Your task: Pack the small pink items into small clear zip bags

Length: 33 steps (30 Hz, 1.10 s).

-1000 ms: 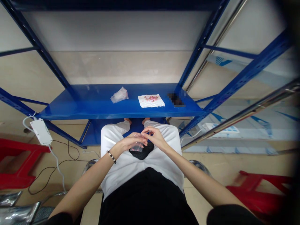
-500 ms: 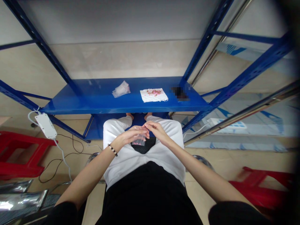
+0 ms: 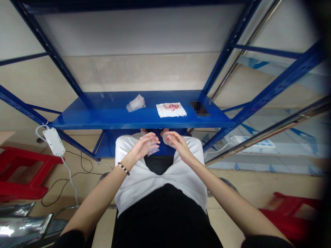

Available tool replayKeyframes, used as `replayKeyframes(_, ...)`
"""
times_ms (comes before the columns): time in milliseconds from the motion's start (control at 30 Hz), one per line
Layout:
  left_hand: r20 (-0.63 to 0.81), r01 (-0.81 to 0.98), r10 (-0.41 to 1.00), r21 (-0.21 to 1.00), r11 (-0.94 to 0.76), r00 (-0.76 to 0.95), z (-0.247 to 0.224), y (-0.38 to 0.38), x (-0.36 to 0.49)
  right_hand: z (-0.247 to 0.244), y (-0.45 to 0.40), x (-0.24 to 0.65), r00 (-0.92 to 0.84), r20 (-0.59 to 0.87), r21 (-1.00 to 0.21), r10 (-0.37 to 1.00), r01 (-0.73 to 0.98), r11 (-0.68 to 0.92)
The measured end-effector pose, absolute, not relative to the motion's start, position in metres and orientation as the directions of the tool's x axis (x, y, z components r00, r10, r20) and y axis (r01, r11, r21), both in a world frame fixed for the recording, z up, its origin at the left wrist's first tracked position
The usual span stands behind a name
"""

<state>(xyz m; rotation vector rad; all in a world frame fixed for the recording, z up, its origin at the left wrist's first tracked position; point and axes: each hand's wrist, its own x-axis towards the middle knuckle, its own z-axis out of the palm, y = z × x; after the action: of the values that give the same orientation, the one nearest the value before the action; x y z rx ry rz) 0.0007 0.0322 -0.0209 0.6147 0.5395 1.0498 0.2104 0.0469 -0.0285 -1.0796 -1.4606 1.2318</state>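
Observation:
My left hand (image 3: 147,144) holds a small clear plastic bag (image 3: 153,151) with a few pink bits in it, over my lap. Apart from it, my right hand (image 3: 178,142) is closed on a small clear, roundish piece of plastic (image 3: 166,138); its exact kind is not plain. Beyond both hands, on the blue shelf (image 3: 103,115), lies a white cloth or paper (image 3: 162,112) with a pile of small pink and reddish bits (image 3: 172,107). To its left is a loose stack of clear plastic bags (image 3: 136,103).
A dark, pixelated object (image 3: 199,107) lies at the shelf's right end. Blue uprights frame the shelf. A white power strip (image 3: 53,141) hangs at the left, its cable dropping to the floor. Red stools (image 3: 23,172) stand at both sides.
My hands have moved apart; they met at the fingertips before. The bag stays in my left hand, and the clear piece now shows in my right. The view has shifted slightly.

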Motion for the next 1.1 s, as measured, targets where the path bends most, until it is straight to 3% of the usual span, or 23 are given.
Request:
replayKeyframes(167,-0.078,-0.646,0.948,0.714,0.270,0.309,-0.019,0.040,-0.005,-0.029,0.045,0.209,-0.228,0.101,-0.992,0.968,0.049,0.115)
replayKeyframes(300,-0.174,-0.583,0.938,0.744,0.325,0.301,-0.025,0.044,-0.013,-0.027,0.050,0.214,-0.174,0.158,-0.980,0.972,0.090,0.175)
replayKeyframes(433,-0.363,-0.464,0.890,0.761,0.453,0.275,-0.037,0.043,-0.023,-0.014,0.082,0.233,-0.098,0.372,-0.887,0.923,0.257,0.384)
replayKeyframes(567,-0.309,-0.476,0.923,0.791,0.384,0.230,-0.036,0.040,-0.021,0.012,0.149,0.260,0.027,0.491,-0.748,0.871,0.526,0.406)
replayKeyframes(700,-0.175,-0.515,0.961,0.816,0.262,0.212,-0.027,0.037,-0.011,0.032,0.210,0.277,0.028,0.411,-0.577,0.911,0.782,0.236)
replayKeyframes(1100,-0.206,-0.432,0.953,0.856,0.285,0.222,-0.033,0.045,0.002,0.031,0.259,0.278,-0.019,0.312,-0.518,0.950,0.835,0.187)
